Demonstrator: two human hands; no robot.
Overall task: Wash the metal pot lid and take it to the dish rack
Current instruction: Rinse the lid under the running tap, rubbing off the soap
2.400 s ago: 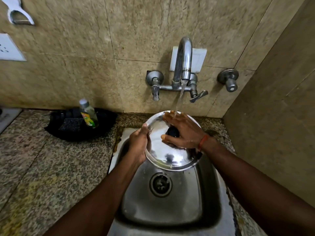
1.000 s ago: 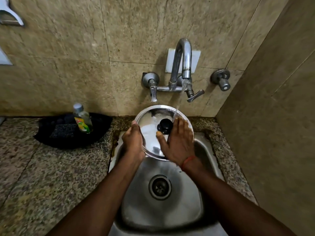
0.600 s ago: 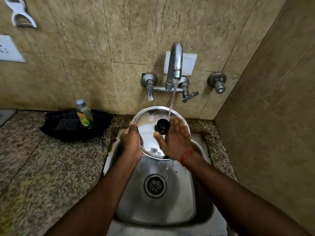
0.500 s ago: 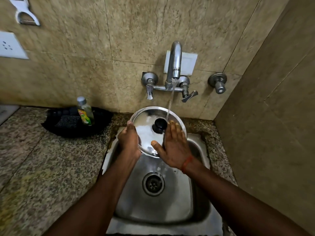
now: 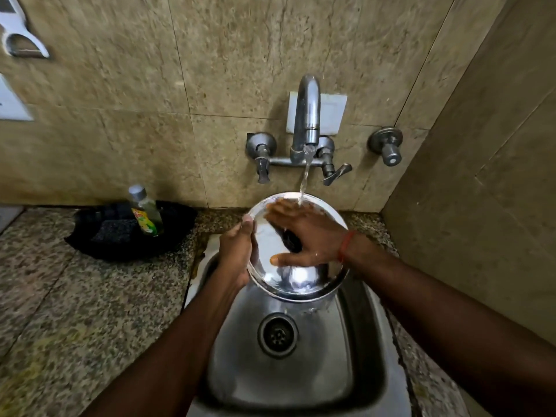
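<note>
A round shiny metal pot lid (image 5: 304, 281) with a black knob (image 5: 292, 242) is held tilted over the steel sink (image 5: 301, 380), under the running tap (image 5: 307, 115). My left hand (image 5: 236, 254) grips the lid's left rim. My right hand (image 5: 304, 236) lies flat across the lid's top face with fingers spread, partly covering the knob. The water stream (image 5: 304, 179) lands on the lid's far edge by my right fingers.
A clear soap bottle (image 5: 146, 210) with a yellow-green label stands in a black tray (image 5: 126, 233) on the granite counter (image 5: 75, 296) to the left. Tiled walls close in behind and on the right (image 5: 481, 206). The drain (image 5: 278, 334) sits mid-sink.
My right hand has swept from the lid's lower right up across its face to the far left part. The lid stays under the stream in my left hand.
</note>
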